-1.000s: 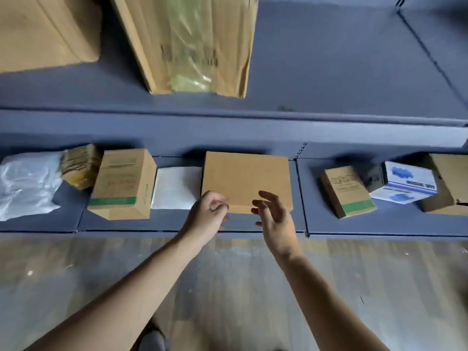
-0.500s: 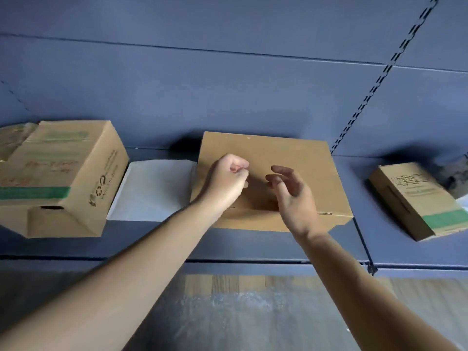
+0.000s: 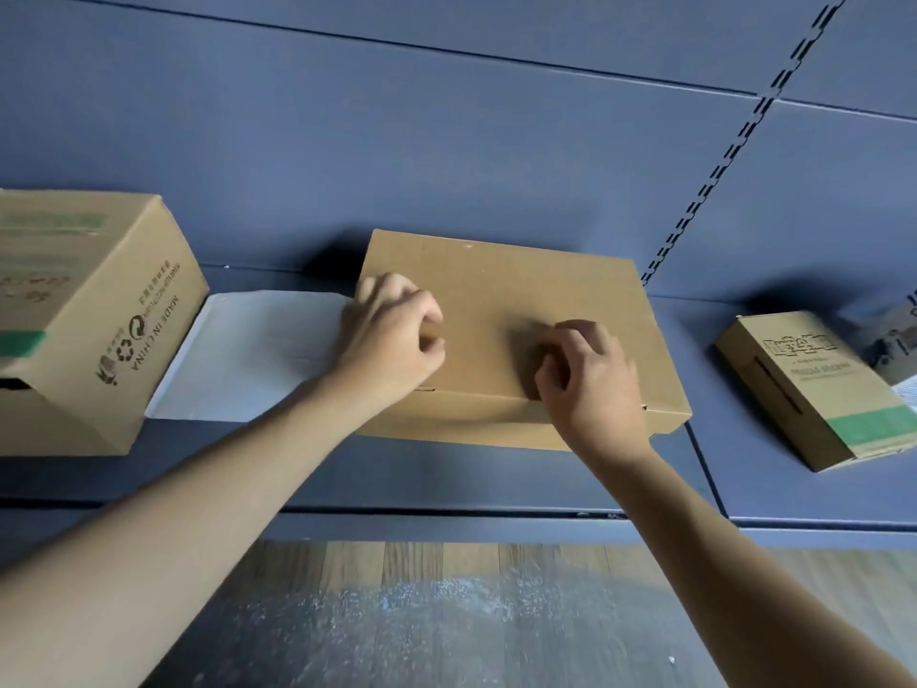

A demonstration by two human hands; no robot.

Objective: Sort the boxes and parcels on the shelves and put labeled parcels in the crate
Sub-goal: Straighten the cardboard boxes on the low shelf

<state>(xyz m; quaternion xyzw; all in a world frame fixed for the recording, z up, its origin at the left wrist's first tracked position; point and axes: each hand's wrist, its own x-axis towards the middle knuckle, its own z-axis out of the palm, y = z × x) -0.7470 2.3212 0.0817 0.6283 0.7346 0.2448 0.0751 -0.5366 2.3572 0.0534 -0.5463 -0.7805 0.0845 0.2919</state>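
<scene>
A flat brown cardboard box [image 3: 521, 300] lies on the blue shelf [image 3: 446, 479], pushed against the back wall. My left hand [image 3: 392, 335] is over the box's left edge with its fingers curled into a loose fist. My right hand [image 3: 590, 384] sits on the box's top near the front edge, fingers bent with the tips down on the cardboard, slightly blurred. Neither hand visibly holds anything. No label shows on the box's top.
A white flat parcel [image 3: 258, 355] lies just left of the box. Beside it stands a large carton with a green stripe [image 3: 99, 315]. To the right lies a small brown box with a green band [image 3: 814, 389], with a printed box [image 3: 888, 340] behind it. Wooden floor [image 3: 446, 613] is below.
The view has closed in on the lower shelf. Both hands moved forward from the box's front edge onto its top, and my right fingers curled in.
</scene>
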